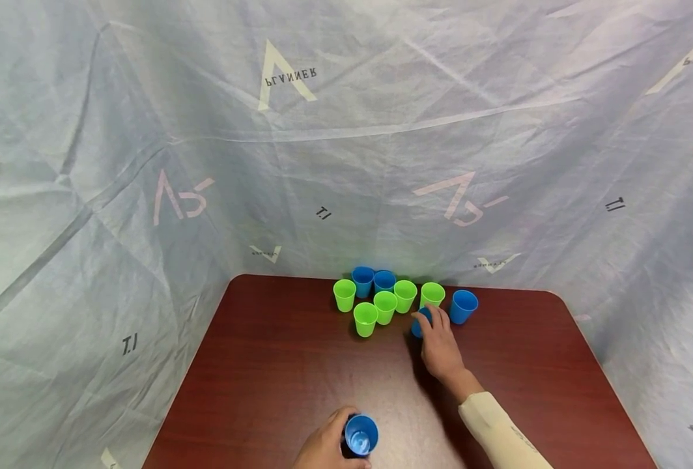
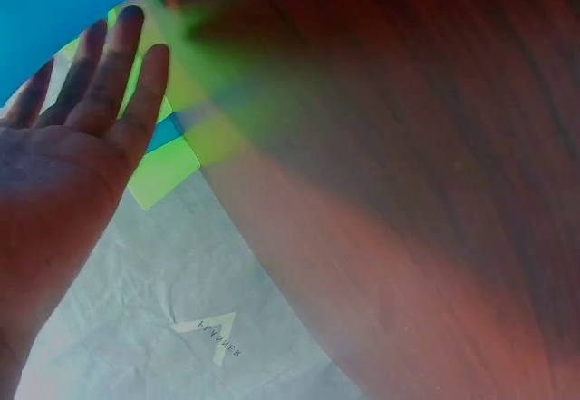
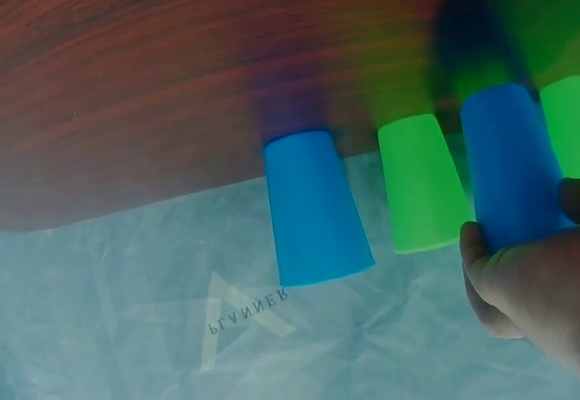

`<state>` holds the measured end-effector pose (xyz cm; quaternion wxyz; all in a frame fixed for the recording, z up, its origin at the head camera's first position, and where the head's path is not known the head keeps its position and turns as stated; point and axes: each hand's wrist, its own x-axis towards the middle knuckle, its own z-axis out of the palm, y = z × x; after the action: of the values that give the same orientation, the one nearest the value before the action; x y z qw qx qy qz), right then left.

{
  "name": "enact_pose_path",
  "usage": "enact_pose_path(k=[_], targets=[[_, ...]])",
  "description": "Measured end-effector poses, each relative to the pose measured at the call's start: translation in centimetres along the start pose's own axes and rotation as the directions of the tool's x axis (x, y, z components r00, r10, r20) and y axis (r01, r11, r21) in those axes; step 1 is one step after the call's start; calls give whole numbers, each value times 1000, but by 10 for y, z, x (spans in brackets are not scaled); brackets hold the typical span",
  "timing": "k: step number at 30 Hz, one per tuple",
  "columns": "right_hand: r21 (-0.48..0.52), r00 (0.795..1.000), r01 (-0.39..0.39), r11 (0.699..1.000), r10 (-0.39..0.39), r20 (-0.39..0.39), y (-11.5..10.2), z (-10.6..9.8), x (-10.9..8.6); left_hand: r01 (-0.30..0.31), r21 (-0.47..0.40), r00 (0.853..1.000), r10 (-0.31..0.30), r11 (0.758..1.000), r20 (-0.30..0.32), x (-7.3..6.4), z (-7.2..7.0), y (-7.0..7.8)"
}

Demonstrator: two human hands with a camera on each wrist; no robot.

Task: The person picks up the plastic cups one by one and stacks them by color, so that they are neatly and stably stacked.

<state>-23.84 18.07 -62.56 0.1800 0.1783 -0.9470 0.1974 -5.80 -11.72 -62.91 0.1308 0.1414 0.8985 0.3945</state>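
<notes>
Yr L hand (image 1: 325,444): palm in L-wrist view only; clamped on blue cup (image 1: 362,435), twd worktop's (image 1: 253,384) near edge. R hand (image 1: 442,350), arm extended, grips 2nd cup (image 1: 418,325) twd far edge.

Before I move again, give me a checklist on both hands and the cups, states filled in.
1. Left hand grips a tapered blue plastic-looking cup: ok.
2. Right hand grips another blue cup: ok.
3. A hand free for one more cup: not ok, both are occupied.
4. Right hand's cup lifted off the reddish-brown wood-grain table: cannot tell.
5. Five tapered light-green plastic-looking cups upright: ok.
6. Rightmost blue cup upright and apart from the right hand: ok.
</notes>
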Motion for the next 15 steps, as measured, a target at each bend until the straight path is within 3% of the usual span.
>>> enact_pose_path(k=[4,9,15], targets=[[17,999,31,999,-30,-40,-3,-4,1,-56,19,997,57,998,-48,0,-1,2],[30,998,35,999,-33,-62,-6,-8,0,-140,62,983,146,988,-113,0,0,2],[52,999,7,999,-5,-37,-8,-13,-4,-114,35,989,116,993,-92,0,-1,4]])
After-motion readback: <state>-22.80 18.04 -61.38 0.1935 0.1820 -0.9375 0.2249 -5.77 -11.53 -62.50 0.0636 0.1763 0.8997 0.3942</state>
